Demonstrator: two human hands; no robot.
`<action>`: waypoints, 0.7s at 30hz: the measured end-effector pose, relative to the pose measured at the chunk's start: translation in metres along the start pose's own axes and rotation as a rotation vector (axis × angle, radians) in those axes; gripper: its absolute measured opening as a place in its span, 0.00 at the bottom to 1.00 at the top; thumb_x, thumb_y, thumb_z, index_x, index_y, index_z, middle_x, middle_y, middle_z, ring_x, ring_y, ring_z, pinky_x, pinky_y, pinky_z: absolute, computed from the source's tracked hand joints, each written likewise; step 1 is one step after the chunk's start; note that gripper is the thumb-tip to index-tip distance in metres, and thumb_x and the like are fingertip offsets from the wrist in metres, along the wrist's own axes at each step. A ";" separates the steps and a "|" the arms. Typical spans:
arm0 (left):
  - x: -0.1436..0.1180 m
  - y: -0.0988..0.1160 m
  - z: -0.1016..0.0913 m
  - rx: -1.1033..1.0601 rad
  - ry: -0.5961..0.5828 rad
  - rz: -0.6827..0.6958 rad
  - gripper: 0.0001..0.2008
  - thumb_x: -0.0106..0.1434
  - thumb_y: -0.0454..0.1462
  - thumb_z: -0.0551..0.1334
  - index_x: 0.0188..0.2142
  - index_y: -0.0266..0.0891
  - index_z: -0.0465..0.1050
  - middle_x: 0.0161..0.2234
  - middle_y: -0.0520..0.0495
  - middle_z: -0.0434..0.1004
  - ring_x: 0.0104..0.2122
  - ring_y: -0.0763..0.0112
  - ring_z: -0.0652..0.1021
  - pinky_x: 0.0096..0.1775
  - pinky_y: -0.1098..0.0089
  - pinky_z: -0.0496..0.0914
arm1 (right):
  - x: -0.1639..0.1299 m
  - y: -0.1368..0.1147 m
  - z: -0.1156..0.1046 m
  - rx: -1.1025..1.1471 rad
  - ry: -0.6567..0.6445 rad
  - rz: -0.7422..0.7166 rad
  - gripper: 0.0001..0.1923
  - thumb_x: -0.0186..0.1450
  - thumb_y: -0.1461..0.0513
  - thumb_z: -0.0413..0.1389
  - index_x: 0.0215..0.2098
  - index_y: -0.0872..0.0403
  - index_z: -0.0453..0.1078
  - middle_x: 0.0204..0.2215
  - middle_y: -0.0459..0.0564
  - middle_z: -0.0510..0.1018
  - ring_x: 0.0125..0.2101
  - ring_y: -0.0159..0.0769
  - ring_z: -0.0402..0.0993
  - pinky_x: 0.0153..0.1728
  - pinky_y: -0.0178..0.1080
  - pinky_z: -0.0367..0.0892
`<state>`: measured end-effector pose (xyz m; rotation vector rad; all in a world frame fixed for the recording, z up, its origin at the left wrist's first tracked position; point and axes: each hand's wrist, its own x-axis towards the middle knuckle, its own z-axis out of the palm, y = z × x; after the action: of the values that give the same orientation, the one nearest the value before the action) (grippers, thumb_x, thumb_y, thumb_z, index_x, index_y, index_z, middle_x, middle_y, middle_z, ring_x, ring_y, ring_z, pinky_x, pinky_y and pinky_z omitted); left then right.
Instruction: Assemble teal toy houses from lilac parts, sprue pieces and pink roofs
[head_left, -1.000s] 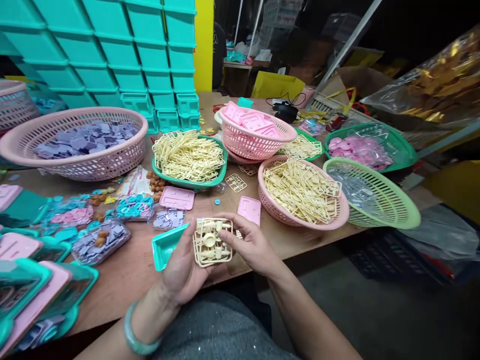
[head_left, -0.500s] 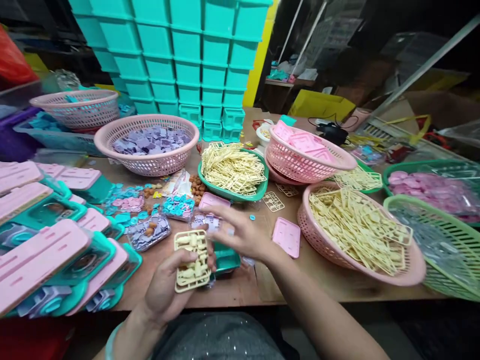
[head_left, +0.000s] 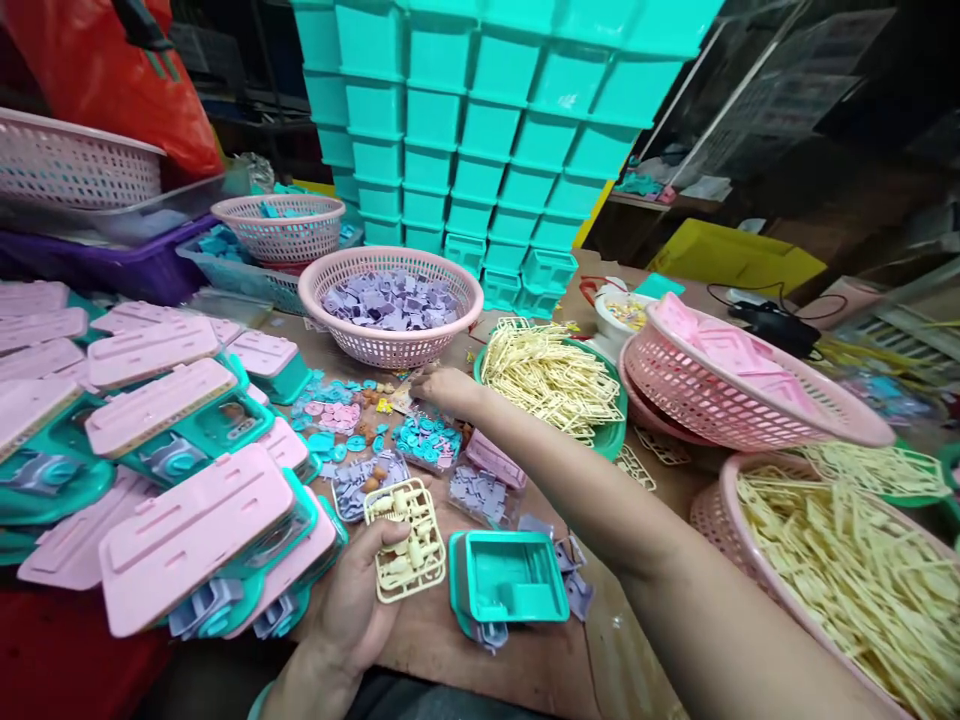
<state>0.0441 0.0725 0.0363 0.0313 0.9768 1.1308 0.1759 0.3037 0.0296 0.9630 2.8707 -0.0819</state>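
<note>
Teal crates (head_left: 480,130) stand stacked in a wall at the back of the counter (head_left: 517,660), the biggest mass in view. To the left, pink lids on teal cases (head_left: 172,470) lie heaped and overlapping, spilling toward the near edge. At the right, a pink basket of cream frames (head_left: 847,570) sits partly out of view, and behind it a tilted pink basket (head_left: 742,390) holds pink plates. A green tray (head_left: 611,435) piled with more cream frames lies between that and a pink basket of lilac pieces (head_left: 390,310), which stands in front of the crates. A smaller pink basket (head_left: 277,225) sits farther back on the left.

The right forearm stretches across the middle of the counter, passing over small clear packs and hiding part of what lies under it. The right hand (head_left: 442,385) is down among loose bits near a pack of blue pieces (head_left: 427,440), just before the lilac basket; its fingers are curled down on the litter there, and what they pinch, if anything, is too small to tell.

A teal tray (head_left: 514,580) lies open on the counter near the front, with lilac pieces poking out beside it. Just left of it, the left hand (head_left: 352,610) holds a cream frame (head_left: 405,540) of small parts, thumb pressed on its face and fingers behind, tilted above the counter's near edge.
</note>
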 end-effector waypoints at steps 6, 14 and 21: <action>0.008 -0.003 0.001 0.002 -0.045 -0.022 0.11 0.53 0.30 0.70 0.38 0.33 0.78 0.30 0.44 0.85 0.34 0.57 0.85 0.43 0.60 0.80 | -0.002 -0.006 -0.001 -0.037 -0.032 0.012 0.13 0.72 0.71 0.51 0.47 0.63 0.77 0.46 0.64 0.81 0.46 0.44 0.77 0.45 0.40 0.67; 0.006 0.004 0.015 -0.008 -0.149 0.016 0.16 0.54 0.31 0.70 0.44 0.33 0.80 0.38 0.41 0.87 0.43 0.53 0.85 0.49 0.59 0.79 | -0.024 -0.008 -0.006 0.000 0.083 0.101 0.10 0.73 0.67 0.54 0.40 0.60 0.79 0.40 0.58 0.81 0.42 0.39 0.75 0.44 0.36 0.63; 0.012 -0.001 0.021 0.043 -0.102 0.067 0.12 0.59 0.30 0.68 0.44 0.34 0.80 0.41 0.41 0.87 0.43 0.56 0.86 0.48 0.60 0.80 | -0.046 0.003 -0.005 0.030 0.258 0.308 0.15 0.75 0.60 0.53 0.36 0.60 0.78 0.35 0.58 0.79 0.37 0.40 0.73 0.39 0.37 0.61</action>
<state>0.0599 0.0908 0.0412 0.1564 0.9141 1.1587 0.2138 0.2793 0.0405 1.5105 2.9061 0.0289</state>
